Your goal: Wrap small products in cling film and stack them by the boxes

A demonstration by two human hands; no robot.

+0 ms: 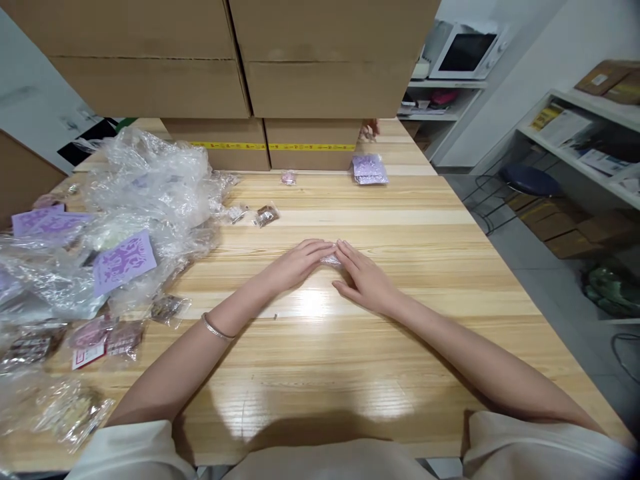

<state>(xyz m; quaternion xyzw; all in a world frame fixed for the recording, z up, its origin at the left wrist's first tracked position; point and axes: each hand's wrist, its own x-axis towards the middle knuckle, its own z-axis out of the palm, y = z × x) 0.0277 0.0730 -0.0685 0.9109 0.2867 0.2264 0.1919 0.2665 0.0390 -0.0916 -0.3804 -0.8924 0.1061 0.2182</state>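
clear plastic (pixel 331 260), crinkled; between fingertips (pixel 343 247)

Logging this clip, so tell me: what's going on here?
The person's left hand and right hand come together over what looks like a small clear packet, mostly hidden, on the wooden table. A heap of clear plastic bags lies to the left, a purple card on it; cardboard boxes stand beyond.

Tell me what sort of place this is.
Likely a workroom or stockroom: stacked cardboard boxes, a heap of clear plastic bags on a wooden table, and loaded shelves at right.
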